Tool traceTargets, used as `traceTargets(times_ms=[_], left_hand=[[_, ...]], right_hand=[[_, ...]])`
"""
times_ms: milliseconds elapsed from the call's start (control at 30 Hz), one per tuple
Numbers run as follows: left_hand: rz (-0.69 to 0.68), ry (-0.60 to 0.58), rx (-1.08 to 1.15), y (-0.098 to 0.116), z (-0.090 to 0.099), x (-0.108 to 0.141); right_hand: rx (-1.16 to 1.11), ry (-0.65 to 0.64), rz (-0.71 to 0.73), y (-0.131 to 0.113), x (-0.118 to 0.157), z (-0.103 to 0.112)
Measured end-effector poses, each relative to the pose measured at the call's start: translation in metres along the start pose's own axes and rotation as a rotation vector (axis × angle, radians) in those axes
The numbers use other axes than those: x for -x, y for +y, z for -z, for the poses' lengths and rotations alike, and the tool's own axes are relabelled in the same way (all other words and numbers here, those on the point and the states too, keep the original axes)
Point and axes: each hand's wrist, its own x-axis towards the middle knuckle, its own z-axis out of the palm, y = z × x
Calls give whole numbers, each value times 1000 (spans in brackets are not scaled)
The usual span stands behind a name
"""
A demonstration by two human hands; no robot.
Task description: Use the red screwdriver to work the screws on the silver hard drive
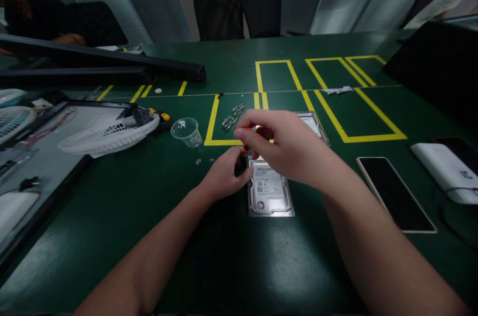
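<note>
While the right hand [280,142] grips a screwdriver [246,148], the left [225,174] touches a drive [268,189].

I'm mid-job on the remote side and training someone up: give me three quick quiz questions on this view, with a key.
1. Which hand grips the red-handled tool?
2. True or false: a dark-screened phone lies to the right of the hard drive under the hands.
3. Fill in the blank: rectangles on the green table are outlined in yellow ____.

Key:
1. The right hand.
2. True.
3. Tape.
</note>
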Motion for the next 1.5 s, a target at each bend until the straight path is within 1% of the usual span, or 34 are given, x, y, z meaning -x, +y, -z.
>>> traceTargets(times_ms=[133,233,467,567,767,1000,1200,1500], left_hand=[[-14,11,-4,-2,-2,-1],[-18,16,-9,-2,-2,-1],[3,14,-23,-2,-1,1],[-9,4,-18,-3,-1,0],[-19,14,-16,-4,-1,1],[-17,13,1,-3,-2,0],[-10,9,-7,-3,-2,0],[-7,9,-13,-4,-1,1]], right_hand=[[12,-10,-59,-1,0,-2],[22,4,-72,-1,0,-2],[29,45,-73,1,2,-4],[20,54,-68,1,2,-5],[19,4,-29,1,2,-3],[14,-2,-78,-2,1,-2],[17,11,-102,-2,0,-3],[36,60,-54,0,1,-3]])
